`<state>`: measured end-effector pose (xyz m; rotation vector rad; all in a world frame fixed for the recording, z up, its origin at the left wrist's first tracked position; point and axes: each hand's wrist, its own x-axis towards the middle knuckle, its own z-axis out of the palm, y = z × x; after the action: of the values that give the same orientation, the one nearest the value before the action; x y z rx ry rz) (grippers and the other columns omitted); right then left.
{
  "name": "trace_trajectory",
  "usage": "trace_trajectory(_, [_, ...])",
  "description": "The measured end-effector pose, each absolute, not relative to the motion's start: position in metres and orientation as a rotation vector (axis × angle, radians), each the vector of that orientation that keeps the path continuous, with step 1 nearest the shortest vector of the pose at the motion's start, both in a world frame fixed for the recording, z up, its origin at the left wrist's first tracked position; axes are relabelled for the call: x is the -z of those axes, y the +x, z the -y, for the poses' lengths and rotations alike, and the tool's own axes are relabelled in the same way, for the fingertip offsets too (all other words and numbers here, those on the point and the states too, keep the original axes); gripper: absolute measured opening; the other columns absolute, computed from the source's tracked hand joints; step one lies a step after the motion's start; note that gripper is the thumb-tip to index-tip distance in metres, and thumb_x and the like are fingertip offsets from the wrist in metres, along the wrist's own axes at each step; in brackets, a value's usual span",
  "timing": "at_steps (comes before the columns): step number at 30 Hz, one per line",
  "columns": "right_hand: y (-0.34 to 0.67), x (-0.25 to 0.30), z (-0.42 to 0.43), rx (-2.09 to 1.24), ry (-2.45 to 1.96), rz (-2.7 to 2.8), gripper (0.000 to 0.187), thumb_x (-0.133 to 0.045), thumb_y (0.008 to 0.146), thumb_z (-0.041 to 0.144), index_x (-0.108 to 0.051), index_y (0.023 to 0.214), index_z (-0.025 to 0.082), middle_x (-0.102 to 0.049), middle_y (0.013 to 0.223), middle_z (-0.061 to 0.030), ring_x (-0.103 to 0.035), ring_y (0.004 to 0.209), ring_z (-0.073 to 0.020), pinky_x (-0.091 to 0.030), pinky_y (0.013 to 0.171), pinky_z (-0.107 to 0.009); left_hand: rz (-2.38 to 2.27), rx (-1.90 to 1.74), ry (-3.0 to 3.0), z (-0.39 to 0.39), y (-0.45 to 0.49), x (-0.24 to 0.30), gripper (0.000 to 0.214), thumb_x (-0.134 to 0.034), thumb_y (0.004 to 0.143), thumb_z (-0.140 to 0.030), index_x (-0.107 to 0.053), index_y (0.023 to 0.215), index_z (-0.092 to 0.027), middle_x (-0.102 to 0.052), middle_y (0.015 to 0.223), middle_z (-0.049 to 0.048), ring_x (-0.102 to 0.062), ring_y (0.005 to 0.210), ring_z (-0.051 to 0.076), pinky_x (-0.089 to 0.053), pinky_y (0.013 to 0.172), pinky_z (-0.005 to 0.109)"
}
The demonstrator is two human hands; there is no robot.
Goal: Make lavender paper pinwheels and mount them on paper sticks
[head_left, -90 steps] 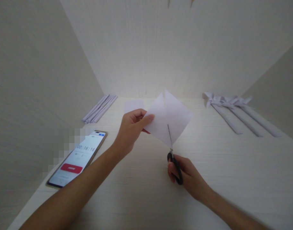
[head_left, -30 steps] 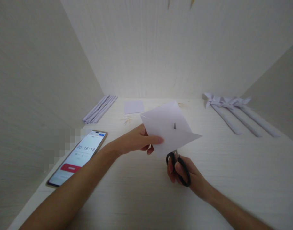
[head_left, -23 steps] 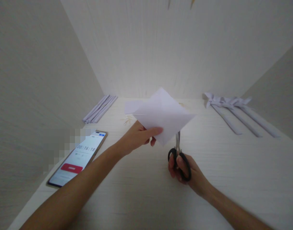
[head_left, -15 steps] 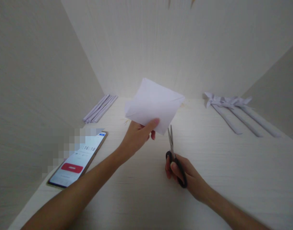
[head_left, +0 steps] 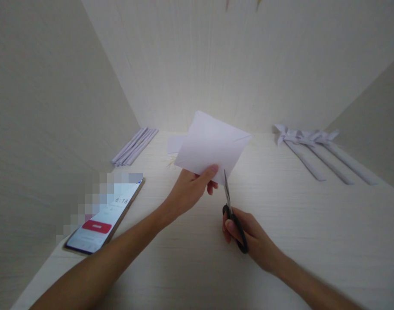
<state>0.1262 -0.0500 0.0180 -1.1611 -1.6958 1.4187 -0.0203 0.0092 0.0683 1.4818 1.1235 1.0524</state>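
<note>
My left hand [head_left: 197,185] pinches a square sheet of white paper [head_left: 213,142] near its lower edge, thumb on top. Faint diagonal creases run in from the sheet's corners. In my right hand [head_left: 244,228] is a pair of scissors [head_left: 228,206] with black handles, blades pointing away from me. The blades look nearly closed, and their tips are at the paper's lower corner, just right of my left thumb. Whether they have cut into the paper I cannot tell.
A phone [head_left: 100,228] with a lit screen lies at the left, beside my left forearm. Rolled paper sticks [head_left: 135,146] are bundled at the back left. Several paper pinwheels [head_left: 313,137] on sticks lie at the back right. Behind the sheet are another white paper [head_left: 175,144] and thin toothpick-like pieces [head_left: 171,162].
The paper in my left hand has moved slightly right and toward me. The scissors' blades have drawn closer together, and their tips now meet the paper's lower corner.
</note>
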Motion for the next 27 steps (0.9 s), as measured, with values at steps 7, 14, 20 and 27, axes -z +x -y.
trace_trajectory(7, [0.1263,-0.0171,0.0491,-1.468,-1.158,1.637,0.043,-0.039,0.076,0.056,-0.041,0.058,0.017,-0.041,0.053,0.002,-0.036,0.05,-0.0089,-0.028,0.046,-0.022,-1.08,-0.786,1.585,-0.0115,-0.0295,-0.0681,0.03,-0.041,0.075,-0.028,-0.046,0.048,-0.014,-0.045,0.043,-0.0023,-0.042,0.04,0.007,-0.032,0.04,0.019])
trace_trajectory(14, [0.1275,-0.0156,0.0483,-1.46,-1.139,1.673,0.045,-0.038,0.076,0.057,-0.042,0.057,0.017,-0.041,0.053,0.0017,-0.037,0.05,-0.0091,-0.029,0.046,-0.022,-1.074,-0.802,1.566,-0.0151,-0.0298,-0.0717,0.021,-0.042,0.071,-0.024,-0.055,0.059,-0.012,-0.057,0.059,0.0009,-0.05,0.05,0.009,-0.036,0.04,0.018])
trace_trajectory(20, [0.1274,-0.0175,0.0483,-1.455,-1.148,1.686,0.045,-0.038,0.075,0.058,-0.042,0.055,0.017,-0.041,0.053,0.0015,-0.038,0.051,-0.0095,-0.03,0.046,-0.023,-1.028,-0.788,1.532,-0.0137,-0.0291,-0.0745,0.019,-0.042,0.071,-0.021,-0.057,0.064,-0.011,-0.062,0.066,0.0039,-0.055,0.056,0.01,-0.039,0.042,0.019])
trace_trajectory(27, [0.1271,-0.0187,0.0481,-1.476,-1.15,1.674,0.042,-0.04,0.076,0.054,-0.042,0.056,0.017,-0.041,0.053,0.0014,-0.038,0.051,-0.0096,-0.03,0.046,-0.023,-1.007,-0.805,1.525,-0.0141,-0.029,-0.0759,0.018,-0.043,0.07,-0.019,-0.057,0.065,-0.01,-0.061,0.064,0.003,-0.055,0.056,0.01,-0.04,0.042,0.018])
